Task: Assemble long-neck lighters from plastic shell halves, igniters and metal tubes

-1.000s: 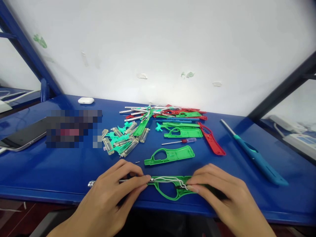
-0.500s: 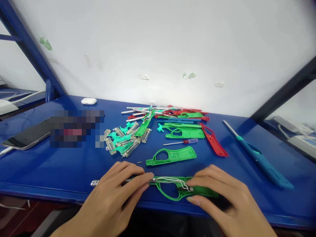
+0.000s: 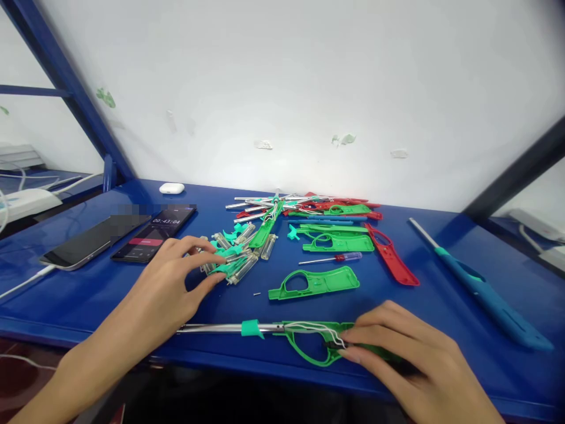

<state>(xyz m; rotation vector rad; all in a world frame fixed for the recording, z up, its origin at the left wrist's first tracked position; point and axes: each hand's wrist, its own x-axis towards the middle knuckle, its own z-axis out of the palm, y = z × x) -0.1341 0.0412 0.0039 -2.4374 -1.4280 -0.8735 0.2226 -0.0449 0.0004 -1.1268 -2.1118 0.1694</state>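
Observation:
My right hand (image 3: pixel 410 347) is closed on the handle end of a half-open green lighter casing (image 3: pixel 309 358) near the table's front edge. White wires (image 3: pixel 318 327) run inside it to a dark part at my fingertips. A metal tube (image 3: pixel 212 328) with a teal sleeve (image 3: pixel 251 328) extends left from the casing. My left hand (image 3: pixel 180 271) reaches over a pile of teal trigger pieces (image 3: pixel 229 269) and clear fuel tanks (image 3: pixel 242 268). Its thumb and index finger are apart at the pile's near-left side; whether they touch a piece I cannot tell.
Behind the casing lie a loose green half shell (image 3: pixel 326 282), a small screw (image 3: pixel 256 293), a screwdriver (image 3: pixel 339 257) and a red half shell (image 3: pixel 392 259). A blue lighter (image 3: pixel 481 288) lies right. Two phones (image 3: pixel 152 235) and a white earbud case (image 3: pixel 172 188) sit left.
My left hand has let go of the metal tube and moved up and left to the pile, uncovering the tube and teal sleeve. My right hand stays on the casing. The view has shifted slightly.

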